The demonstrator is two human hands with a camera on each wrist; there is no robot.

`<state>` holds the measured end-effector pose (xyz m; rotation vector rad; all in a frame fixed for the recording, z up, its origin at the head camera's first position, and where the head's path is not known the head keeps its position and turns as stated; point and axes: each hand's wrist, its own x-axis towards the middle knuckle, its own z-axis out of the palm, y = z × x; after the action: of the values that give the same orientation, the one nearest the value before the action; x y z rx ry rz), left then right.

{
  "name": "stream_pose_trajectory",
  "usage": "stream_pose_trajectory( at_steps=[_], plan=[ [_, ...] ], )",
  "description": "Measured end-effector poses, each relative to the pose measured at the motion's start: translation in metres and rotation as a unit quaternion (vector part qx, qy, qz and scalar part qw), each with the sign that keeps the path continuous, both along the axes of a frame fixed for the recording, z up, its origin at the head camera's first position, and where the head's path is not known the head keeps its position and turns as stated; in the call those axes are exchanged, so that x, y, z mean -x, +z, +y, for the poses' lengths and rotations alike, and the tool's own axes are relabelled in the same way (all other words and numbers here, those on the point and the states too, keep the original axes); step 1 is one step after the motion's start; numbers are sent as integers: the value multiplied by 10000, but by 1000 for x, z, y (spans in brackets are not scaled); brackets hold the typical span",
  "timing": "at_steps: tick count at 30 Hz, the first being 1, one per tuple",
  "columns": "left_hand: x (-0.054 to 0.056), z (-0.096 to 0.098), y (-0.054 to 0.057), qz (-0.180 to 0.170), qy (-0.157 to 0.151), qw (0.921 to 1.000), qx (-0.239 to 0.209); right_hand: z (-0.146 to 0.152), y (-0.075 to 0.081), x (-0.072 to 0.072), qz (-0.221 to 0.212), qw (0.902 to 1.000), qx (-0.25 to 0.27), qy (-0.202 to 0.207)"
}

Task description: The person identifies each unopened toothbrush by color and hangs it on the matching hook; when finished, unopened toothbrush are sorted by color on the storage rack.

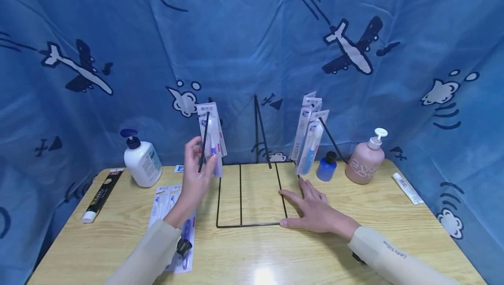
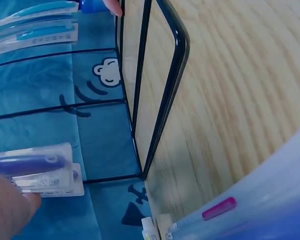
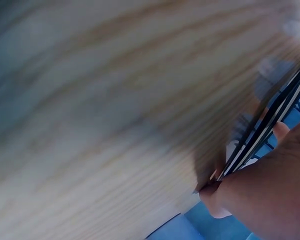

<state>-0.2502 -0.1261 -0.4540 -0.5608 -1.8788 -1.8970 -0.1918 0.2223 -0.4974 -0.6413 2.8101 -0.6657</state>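
A black wire display rack point(image 1: 240, 202) stands on the table, its hooks pointing forward. My left hand point(image 1: 195, 177) is at the left hook, thumb and fingers pinching a packaged purple toothbrush point(image 1: 214, 145) that hangs there with another pack behind it. The left wrist view shows the purple toothbrush pack point(image 2: 32, 162) close to the thumb. Over on the right, my right hand point(image 1: 315, 210) rests with spread fingers on the right side of the rack's base. Packaged blue toothbrushes point(image 1: 310, 149) hang from the right hook above it. The middle hook carries no packs.
More toothbrush packs point(image 1: 188, 241) lie beneath my left forearm. Left of them are a white pump bottle point(image 1: 143, 164) and a black toothpaste tube point(image 1: 103, 194). To the right stand a small blue bottle point(image 1: 326, 169), a pink pump bottle point(image 1: 364, 162) and a white tube point(image 1: 408, 188).
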Motion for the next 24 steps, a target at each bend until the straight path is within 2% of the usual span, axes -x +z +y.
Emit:
stream_pose_trajectory(
  at_steps=[4,10,12,17,24],
  plan=[
    [3,-1,0,-187,284,9992,193,1,1,1,35,10000,2,9],
    [3,-7,-4,-454,424,9979,203,3,0,2,102,9999,-24,-27],
    [2,-11,-6,-575,559,9966,197,2,-1,3,117,9999,2,-19],
    [-11,-24,-2,-1166,838,9896,133,1,-4,3,133,9999,26,3],
    [-38,-54,14,-1912,784,9781,-261,0,-1,0,79,10000,27,-12]
  ],
)
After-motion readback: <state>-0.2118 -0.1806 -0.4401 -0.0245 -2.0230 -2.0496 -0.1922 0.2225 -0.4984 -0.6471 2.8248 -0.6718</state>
